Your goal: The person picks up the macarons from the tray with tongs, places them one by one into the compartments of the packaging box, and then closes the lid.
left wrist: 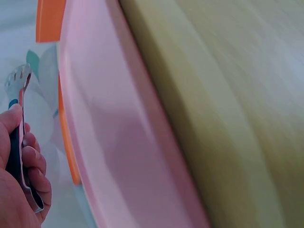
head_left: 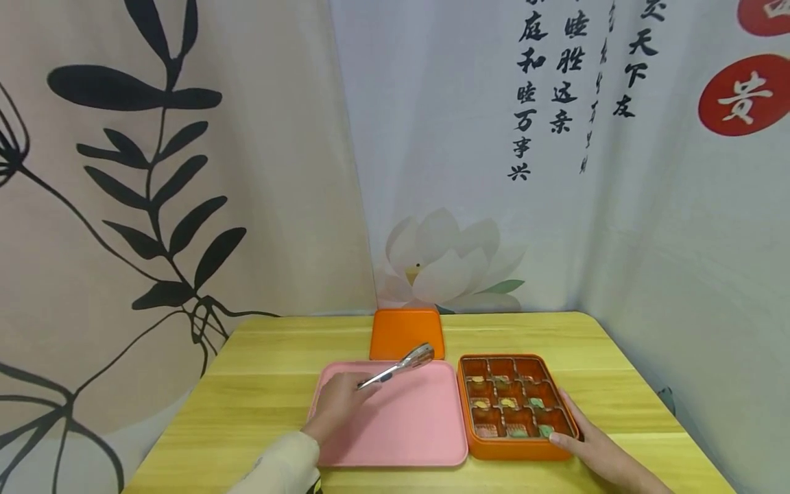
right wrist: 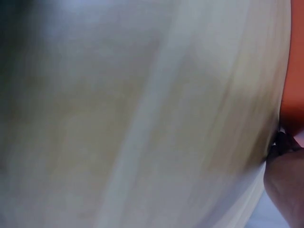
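Observation:
My left hand (head_left: 341,400) grips a pair of metal serving tongs (head_left: 404,363) above the left part of a pink tray (head_left: 420,425). The tongs' slotted heads point up and to the right, away from the tray. In the left wrist view, the thumb and curled fingers wrap around the tongs' dark handle (left wrist: 15,152). My right hand (head_left: 595,449) holds the near right corner of an orange divided box (head_left: 515,449), thumb over the rim and fingers along the outer side. Small yellow, green and pink pieces (head_left: 509,403) lie in its compartments; their kind is unclear.
Behind the tray lies a flat orange lid-like square (head_left: 404,329). Tray and box stand side by side on a wood-grain table (head_left: 259,391). A printed curtain (head_left: 296,171) hangs at the table's back and sides.

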Tool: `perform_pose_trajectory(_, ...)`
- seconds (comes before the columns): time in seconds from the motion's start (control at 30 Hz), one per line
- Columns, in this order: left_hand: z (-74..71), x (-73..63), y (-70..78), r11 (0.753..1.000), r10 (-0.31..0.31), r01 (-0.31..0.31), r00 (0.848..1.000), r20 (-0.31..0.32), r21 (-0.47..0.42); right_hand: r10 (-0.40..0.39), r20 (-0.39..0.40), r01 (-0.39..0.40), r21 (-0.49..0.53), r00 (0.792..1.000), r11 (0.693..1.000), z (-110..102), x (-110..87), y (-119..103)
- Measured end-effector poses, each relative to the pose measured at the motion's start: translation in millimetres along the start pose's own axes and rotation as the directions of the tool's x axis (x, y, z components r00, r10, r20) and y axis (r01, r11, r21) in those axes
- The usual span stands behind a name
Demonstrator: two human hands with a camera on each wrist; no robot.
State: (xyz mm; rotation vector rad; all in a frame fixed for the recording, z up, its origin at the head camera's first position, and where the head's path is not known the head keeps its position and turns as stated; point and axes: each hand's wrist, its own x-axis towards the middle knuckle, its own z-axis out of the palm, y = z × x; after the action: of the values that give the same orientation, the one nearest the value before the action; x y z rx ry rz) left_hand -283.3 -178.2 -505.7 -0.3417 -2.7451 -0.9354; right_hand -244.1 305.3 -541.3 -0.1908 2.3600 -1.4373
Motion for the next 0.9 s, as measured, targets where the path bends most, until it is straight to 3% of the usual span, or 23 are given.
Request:
perform_pose_trajectory(0.53, 50.5, 42.1, 83.0, 0.993, 0.112, -0.108, 0.989, 0.094, -0.048, 0.002, -0.023, -0.002, 0.004, 1.000, 1.000, 0, -4.2, 4)
perform_pose_trajectory(0.77, 72.8, 54.2, 111.2, 0.981, 0.193, -0.191, 0.975, 0.112, -0.033, -0.026, -0.023, 0.027, 0.033, 0.999, 0.999, 1, -3.0, 5)
perform_pose_trajectory(0.9, 86.3, 59.0, 124.4, 0.978, 0.211, -0.210, 0.969, 0.125, -0.021, -0.024, -0.030, 0.025, 0.038, 0.999, 0.999, 2, -2.8, 4)
